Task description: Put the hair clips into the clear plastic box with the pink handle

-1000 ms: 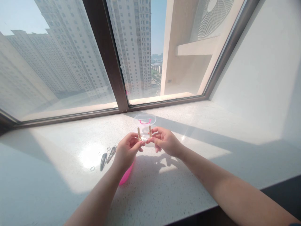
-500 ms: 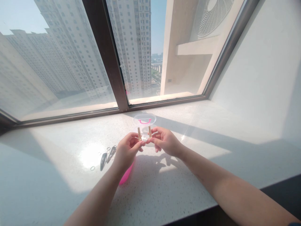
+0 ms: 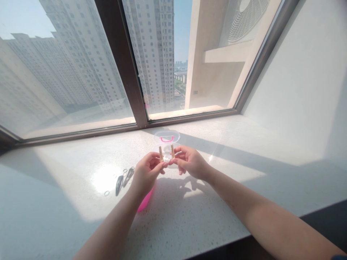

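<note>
My left hand (image 3: 149,169) pinches a slim gold-coloured hair clip (image 3: 161,154) between thumb and fingers. A second gold-coloured hair clip (image 3: 172,151) stands upright in the pinch of my right hand (image 3: 191,162). Both clips are held side by side above the sill, a small gap between them, and my thumb tips nearly meet; whether they touch I cannot tell. Directly behind them is an open clear plastic box, its lid (image 3: 167,136) fitted with a pink handle (image 3: 167,139). My hands partly cover the box.
Left of my left hand lie a dark snap hair clip (image 3: 119,185), another clip (image 3: 128,177) and several small rings (image 3: 106,193). A bright pink object (image 3: 146,200) is partly hidden under my left forearm. The speckled white sill (image 3: 168,231) ends at the brown window frame (image 3: 141,122).
Hardly anything differs. The clip in my right hand has shifted very slightly left; both hands keep their grip and place.
</note>
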`<state>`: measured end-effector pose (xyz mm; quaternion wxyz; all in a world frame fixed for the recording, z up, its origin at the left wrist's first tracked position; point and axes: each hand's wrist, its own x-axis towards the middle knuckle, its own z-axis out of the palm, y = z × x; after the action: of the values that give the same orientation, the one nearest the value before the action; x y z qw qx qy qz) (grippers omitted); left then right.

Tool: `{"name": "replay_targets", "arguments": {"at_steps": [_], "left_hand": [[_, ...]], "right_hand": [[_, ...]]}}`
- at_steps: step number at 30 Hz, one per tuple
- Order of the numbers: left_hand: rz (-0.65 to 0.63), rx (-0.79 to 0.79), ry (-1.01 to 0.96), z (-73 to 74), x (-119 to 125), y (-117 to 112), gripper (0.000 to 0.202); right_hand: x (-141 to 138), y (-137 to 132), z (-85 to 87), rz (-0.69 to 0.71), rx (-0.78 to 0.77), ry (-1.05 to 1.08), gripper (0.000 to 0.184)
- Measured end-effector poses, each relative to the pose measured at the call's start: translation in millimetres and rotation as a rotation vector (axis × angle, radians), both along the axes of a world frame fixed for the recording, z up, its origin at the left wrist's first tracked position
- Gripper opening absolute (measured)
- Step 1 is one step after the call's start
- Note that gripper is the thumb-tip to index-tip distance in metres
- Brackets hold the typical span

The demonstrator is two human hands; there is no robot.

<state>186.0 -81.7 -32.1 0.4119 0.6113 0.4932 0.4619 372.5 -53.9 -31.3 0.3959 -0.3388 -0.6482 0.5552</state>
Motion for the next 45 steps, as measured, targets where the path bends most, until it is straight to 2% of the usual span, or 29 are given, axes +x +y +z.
{"name": "replay_targets", "arguments": {"at_steps": [30,41,45], "left_hand": [[-0.01,0.009,0.031,3.7,1.0,-2.2,0.022],[-0.054,0.044,0.015,-3.4,-0.8,-0.1,0.023],[-0.03,0.074,0.091,-2.2,-0.7,-1.0,0.023]], "right_hand": [[-0.5,-1.3,1.7,0.014,-0.013,-0.015,0.021],[-1.3,-4.4,4.1,0.045,-0.004,-0.031,0.019],[-4.9,-5.8,0.8,0.058,-0.022,-0.028,0.021]]}}
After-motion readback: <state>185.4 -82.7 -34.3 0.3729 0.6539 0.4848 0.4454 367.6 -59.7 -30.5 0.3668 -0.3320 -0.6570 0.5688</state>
